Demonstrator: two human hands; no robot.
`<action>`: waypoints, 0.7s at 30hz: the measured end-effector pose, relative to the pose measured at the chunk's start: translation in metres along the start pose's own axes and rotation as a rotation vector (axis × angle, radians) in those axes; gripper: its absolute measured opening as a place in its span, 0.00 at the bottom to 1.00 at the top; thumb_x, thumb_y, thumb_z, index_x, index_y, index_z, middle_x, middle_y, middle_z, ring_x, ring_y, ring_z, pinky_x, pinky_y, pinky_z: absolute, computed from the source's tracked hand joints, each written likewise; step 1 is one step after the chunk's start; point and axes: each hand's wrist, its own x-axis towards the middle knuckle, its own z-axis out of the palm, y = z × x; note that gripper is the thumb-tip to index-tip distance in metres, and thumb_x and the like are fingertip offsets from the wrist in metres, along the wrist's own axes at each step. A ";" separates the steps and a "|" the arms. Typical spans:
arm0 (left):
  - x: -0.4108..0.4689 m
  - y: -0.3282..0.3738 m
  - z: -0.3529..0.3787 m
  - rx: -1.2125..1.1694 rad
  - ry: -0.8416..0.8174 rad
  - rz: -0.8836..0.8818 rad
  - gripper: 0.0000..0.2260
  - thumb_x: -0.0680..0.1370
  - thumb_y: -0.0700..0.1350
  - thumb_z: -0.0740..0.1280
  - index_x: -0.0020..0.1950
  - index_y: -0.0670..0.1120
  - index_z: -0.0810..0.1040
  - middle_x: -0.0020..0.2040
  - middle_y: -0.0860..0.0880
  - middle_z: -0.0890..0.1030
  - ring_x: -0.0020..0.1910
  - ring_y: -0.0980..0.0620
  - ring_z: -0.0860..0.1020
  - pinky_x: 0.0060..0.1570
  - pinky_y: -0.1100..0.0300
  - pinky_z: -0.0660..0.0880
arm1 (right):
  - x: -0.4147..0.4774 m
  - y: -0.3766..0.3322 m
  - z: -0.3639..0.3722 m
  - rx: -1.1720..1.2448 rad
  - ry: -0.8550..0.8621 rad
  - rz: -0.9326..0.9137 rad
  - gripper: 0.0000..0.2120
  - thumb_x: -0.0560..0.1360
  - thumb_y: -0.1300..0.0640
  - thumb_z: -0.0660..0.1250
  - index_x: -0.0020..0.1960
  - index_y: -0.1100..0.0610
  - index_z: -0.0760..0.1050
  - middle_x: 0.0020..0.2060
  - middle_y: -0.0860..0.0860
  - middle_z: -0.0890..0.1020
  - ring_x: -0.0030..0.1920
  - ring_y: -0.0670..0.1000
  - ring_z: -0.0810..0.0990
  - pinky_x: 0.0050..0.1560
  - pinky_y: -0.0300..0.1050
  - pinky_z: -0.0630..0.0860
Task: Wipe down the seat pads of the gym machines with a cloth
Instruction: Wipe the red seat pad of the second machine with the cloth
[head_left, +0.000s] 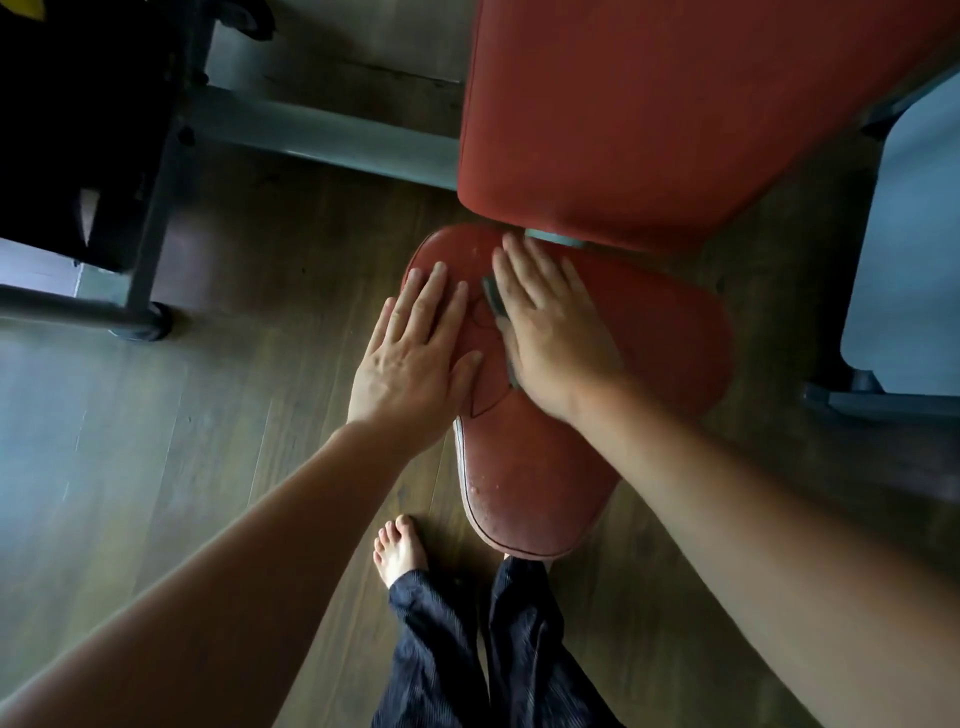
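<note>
We press our right hand (553, 332) flat on the red seat pad (597, 415), fingers together and stretched out, pinning a grey cloth (493, 296) beneath the palm; only a strip of it peeks out at the thumb side. That flat press likely spreads pressure for wiping. Our left hand (415, 343) lies open and empty on the pad's left edge, probably steadying us. The pad's long axis runs from our bare foot (397, 548) toward the backrest (675, 114), narrow end nearest us.
</note>
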 end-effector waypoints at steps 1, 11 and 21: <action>0.000 -0.002 0.000 -0.006 0.002 0.000 0.31 0.85 0.59 0.56 0.86 0.50 0.54 0.86 0.49 0.50 0.85 0.49 0.45 0.83 0.49 0.46 | -0.023 0.001 -0.002 0.010 -0.015 -0.047 0.28 0.84 0.52 0.54 0.81 0.60 0.58 0.82 0.55 0.58 0.82 0.56 0.55 0.81 0.56 0.53; -0.012 -0.015 0.003 -0.051 -0.007 -0.075 0.32 0.85 0.60 0.56 0.86 0.52 0.51 0.87 0.50 0.47 0.85 0.48 0.44 0.83 0.49 0.46 | 0.075 -0.009 -0.006 0.014 -0.009 -0.031 0.29 0.83 0.51 0.52 0.81 0.61 0.58 0.81 0.58 0.61 0.81 0.58 0.59 0.80 0.57 0.55; -0.021 -0.016 0.010 -0.135 0.011 -0.177 0.35 0.85 0.62 0.56 0.86 0.49 0.48 0.87 0.50 0.47 0.85 0.50 0.45 0.83 0.49 0.49 | 0.062 -0.015 0.000 -0.011 0.007 -0.127 0.28 0.83 0.52 0.53 0.81 0.61 0.59 0.81 0.57 0.62 0.81 0.59 0.59 0.79 0.58 0.58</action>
